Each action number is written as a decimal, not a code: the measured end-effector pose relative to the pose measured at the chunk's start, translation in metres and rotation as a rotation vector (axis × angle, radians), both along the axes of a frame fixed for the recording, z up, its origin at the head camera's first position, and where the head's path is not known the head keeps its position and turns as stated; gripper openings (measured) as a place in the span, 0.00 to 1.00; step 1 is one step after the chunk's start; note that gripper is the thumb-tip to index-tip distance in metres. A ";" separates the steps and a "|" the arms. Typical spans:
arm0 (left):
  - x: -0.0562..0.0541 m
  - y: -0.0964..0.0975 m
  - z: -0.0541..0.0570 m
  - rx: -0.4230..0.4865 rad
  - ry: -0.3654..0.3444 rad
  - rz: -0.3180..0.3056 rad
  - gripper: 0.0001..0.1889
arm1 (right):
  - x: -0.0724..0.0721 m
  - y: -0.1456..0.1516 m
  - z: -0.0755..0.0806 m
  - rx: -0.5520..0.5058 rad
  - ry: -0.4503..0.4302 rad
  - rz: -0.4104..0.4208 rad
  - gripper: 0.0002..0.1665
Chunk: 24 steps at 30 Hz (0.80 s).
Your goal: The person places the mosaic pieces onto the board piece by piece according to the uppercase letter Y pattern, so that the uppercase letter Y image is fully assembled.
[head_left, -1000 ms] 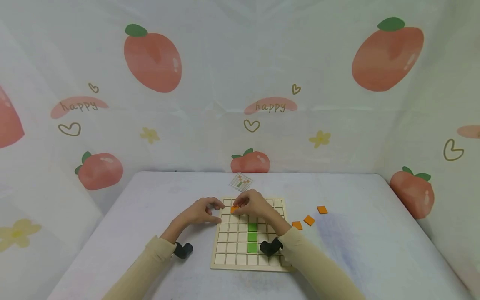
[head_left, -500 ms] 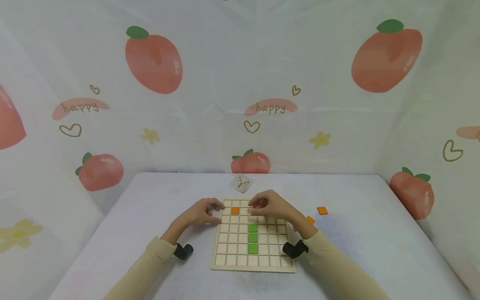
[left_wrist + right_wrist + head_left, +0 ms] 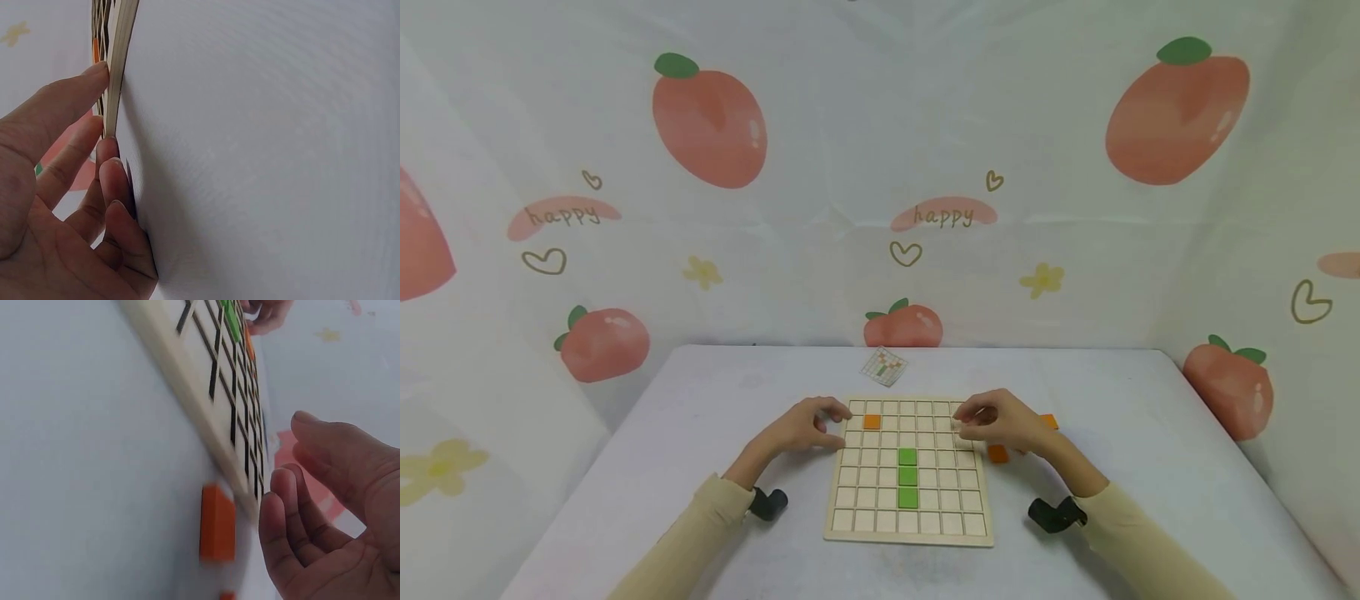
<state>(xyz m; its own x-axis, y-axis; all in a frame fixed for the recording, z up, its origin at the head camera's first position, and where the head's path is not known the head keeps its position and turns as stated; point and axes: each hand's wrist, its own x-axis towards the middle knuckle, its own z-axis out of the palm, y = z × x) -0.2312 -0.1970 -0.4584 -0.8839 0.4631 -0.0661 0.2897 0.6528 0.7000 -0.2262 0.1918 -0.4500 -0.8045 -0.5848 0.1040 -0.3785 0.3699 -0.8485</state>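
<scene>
A square wooden grid board [image 3: 855, 537] lies on the table. Three green tiles [image 3: 907, 476] form a column in its cells, and one orange tile [image 3: 872, 422] sits in a cell near the far left corner. My left hand [image 3: 808, 423] touches the board's left edge with its thumb and fingertips, the other fingers loosely bent in the left wrist view. My right hand [image 3: 1006, 421] hovers by the board's right edge, thumb and fingers apart with nothing between them. Close to it lie a loose orange tile [image 3: 997, 454] and another orange tile [image 3: 1048, 421], partly hidden by the hand.
A small card [image 3: 883, 367] printed with a coloured grid pattern lies behind the board. A white cloth with fruit prints hangs behind the table [image 3: 760, 567] and along its sides.
My right hand has let go of the orange tile in the far left cell and moved right across the board to its right edge. The left hand stays in place.
</scene>
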 end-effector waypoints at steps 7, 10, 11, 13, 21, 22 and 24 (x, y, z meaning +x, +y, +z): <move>0.001 0.001 0.002 -0.014 -0.006 0.013 0.22 | 0.006 0.042 -0.001 0.034 -0.027 -0.071 0.16; 0.001 0.001 0.001 -0.016 -0.002 0.013 0.22 | 0.008 0.059 -0.001 0.047 -0.022 -0.105 0.16; 0.001 0.001 0.001 -0.015 -0.001 0.011 0.22 | 0.009 0.065 -0.001 0.048 -0.020 -0.111 0.16; 0.001 0.000 0.000 -0.013 -0.001 0.008 0.22 | 0.011 0.075 0.001 0.046 -0.016 -0.121 0.17; -0.001 -0.001 0.000 0.011 0.010 -0.020 0.22 | 0.012 0.106 0.002 0.069 0.009 -0.176 0.21; -0.001 -0.001 0.000 0.013 0.010 -0.020 0.22 | 0.011 0.109 0.002 0.074 0.013 -0.180 0.21; -0.001 -0.002 0.000 0.015 0.010 -0.019 0.22 | 0.010 0.114 0.002 0.083 0.019 -0.181 0.23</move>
